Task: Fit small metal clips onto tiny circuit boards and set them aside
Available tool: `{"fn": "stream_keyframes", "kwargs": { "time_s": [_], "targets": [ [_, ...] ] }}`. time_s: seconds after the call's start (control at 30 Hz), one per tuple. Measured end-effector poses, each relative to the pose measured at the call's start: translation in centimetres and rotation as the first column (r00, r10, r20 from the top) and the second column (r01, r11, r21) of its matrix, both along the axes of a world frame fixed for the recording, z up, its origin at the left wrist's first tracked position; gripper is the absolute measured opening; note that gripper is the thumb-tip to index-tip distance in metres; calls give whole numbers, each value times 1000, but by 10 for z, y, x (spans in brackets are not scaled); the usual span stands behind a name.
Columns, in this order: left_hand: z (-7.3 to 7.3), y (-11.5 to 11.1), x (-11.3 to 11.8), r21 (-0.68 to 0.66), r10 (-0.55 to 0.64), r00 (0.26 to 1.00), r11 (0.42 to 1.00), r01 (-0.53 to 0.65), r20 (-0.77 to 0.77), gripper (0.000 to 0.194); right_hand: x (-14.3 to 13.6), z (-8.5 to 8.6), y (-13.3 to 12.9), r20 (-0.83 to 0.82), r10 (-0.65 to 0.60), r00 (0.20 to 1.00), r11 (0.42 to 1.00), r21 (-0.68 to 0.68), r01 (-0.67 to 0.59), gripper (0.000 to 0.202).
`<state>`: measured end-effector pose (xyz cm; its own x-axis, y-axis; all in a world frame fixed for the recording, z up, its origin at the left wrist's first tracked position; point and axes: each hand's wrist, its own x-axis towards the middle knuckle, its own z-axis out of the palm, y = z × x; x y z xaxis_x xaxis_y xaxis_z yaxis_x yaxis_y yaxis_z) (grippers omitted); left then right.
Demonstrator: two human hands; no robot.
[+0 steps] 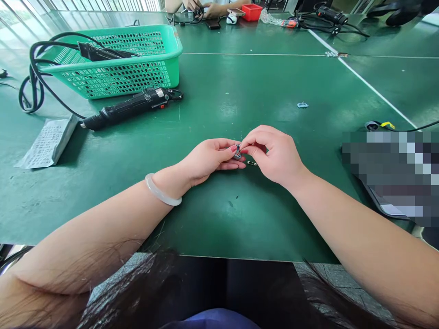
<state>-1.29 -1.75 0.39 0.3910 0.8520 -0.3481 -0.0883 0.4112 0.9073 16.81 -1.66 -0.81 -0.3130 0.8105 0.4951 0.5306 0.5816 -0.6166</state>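
Near the middle of the green table, my left hand holds a small grey metallic part between thumb and fingers. My right hand meets it from the right, thumb and index finger pinched together at the part's upper edge. Whatever lies between those right fingertips is too small to make out. Just below the right fingertips a small, light-coloured metal piece shows against the table. A white bangle is on my left wrist.
A green basket with a black cabled tool stands at the back left. Before it lie a black electric screwdriver and a paper packet. A small bluish piece lies farther back. A pixelated object is right; another person's hands are beyond.
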Motion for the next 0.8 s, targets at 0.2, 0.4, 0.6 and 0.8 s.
{"fn": "stream_keyframes", "kwargs": {
  "time_s": [0.2,0.4,0.6,0.8],
  "targets": [
    [0,2,-1,64,196,981,979,-195,-7,14,2,-1,1,34,-35,999,998,-52,37,15],
    [-1,5,-2,62,297,955,953,-297,5,13,2,-9,4,270,137,953,978,-191,-86,9],
    [1,4,-2,73,236,971,969,-234,-20,13,0,-6,7,342,125,931,967,-254,-36,16],
    [0,6,-3,89,165,985,983,-161,-42,10,2,-7,8,229,33,973,976,-218,18,19]
  ]
}}
